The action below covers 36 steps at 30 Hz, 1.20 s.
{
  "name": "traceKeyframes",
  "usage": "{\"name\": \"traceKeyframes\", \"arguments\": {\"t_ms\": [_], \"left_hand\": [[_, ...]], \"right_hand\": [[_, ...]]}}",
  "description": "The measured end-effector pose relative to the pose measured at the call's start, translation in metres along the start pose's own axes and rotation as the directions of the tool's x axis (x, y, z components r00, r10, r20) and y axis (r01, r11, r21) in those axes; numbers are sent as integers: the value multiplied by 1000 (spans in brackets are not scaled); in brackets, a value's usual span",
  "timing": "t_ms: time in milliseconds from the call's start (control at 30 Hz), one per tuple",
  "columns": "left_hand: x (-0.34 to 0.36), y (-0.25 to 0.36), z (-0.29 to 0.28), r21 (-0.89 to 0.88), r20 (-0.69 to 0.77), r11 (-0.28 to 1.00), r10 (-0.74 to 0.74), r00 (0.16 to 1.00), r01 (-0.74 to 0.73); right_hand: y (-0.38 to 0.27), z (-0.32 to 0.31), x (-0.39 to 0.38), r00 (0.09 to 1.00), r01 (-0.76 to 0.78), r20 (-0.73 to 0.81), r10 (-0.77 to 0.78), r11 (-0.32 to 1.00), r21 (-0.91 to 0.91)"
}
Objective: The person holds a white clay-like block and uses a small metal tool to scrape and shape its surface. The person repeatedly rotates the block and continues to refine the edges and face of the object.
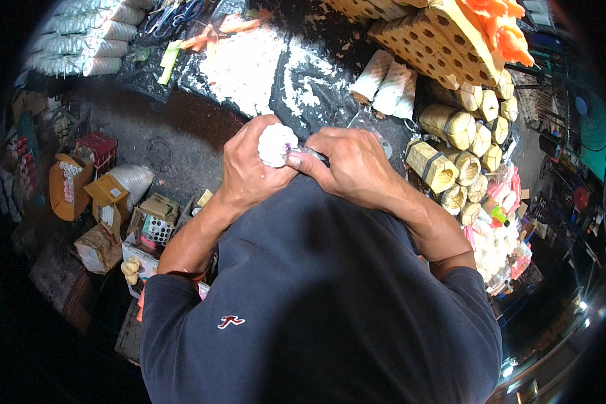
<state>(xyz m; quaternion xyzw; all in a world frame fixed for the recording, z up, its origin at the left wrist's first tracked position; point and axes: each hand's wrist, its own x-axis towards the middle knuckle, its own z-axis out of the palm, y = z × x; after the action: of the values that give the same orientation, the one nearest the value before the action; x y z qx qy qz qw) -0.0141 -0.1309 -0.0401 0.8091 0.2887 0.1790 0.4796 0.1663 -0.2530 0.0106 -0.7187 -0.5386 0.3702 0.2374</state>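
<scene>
A white, round piece with a scalloped edge (273, 145) and a small purple patch on its side is gripped in my left hand (239, 161), close in front of my chest. My right hand (357, 161) is closed beside it, thumb reaching to the purple patch. Between those right fingers a small grey, blade-like tool (314, 155) shows in part; its far end is hidden. Beyond both hands, white shavings (242, 71) lie thickly on a black plastic sheet (316, 60).
Yellowish hollow moulds (451, 128) are stacked at right, below a yellow block with holes (438, 47). White rolls (384, 84) lie near them. Wrapped white bundles (91, 40) and scissors (175, 17) are far left. Open cardboard boxes (71, 185) stand at left.
</scene>
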Motion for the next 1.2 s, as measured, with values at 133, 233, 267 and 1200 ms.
{"name": "traceKeyframes", "arguments": {"t_ms": [133, 233, 267, 1200], "left_hand": [[0, 1, 0, 22, -6, 1000, -3, 1000, 3], [1, 2, -1, 40, -24, 999, 10, 1000, -9], [1, 1, 0, 44, -42, 999, 9, 999, -8], [-4, -3, 4, 100, -41, 991, 97, 994, -93]], "right_hand": [[2, -1, 4, 999, -30, 36, 28, 998, 51], [7, -7, 7, 985, -119, 147, 89, 971, 209], [7, -8, 7, 973, -165, 201, 111, 947, 275], [-5, 1, 3, 997, -68, 33, 67, 997, 39]]}}
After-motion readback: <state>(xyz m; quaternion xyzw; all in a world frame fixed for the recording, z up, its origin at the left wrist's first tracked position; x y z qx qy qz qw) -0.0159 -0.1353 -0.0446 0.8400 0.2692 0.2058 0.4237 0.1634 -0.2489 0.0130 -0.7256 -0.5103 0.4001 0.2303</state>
